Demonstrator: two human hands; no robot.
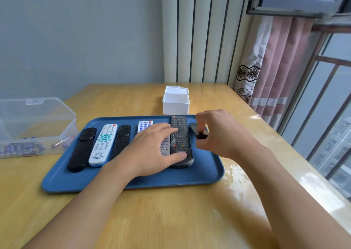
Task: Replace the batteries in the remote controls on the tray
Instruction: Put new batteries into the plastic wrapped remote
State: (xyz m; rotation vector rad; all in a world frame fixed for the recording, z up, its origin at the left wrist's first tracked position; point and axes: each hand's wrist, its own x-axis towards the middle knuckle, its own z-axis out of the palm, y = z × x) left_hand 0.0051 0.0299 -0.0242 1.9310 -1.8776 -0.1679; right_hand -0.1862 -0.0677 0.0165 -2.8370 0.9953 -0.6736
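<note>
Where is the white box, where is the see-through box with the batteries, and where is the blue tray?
white box [176, 104]: head view, on its front wall.
see-through box [38, 123]: head view, on its clear front wall, above the batteries.
blue tray [207, 169]: head view, on bare floor near its right rim.

Six remote controls lie side by side on the blue tray [199, 174]: black [81, 150], white [103, 144], black [121, 139], grey-white [164, 148] (half hidden), long black [180, 140], small black [193, 128].

Home rm: curtain [281, 62], wood table [171, 210].
</note>
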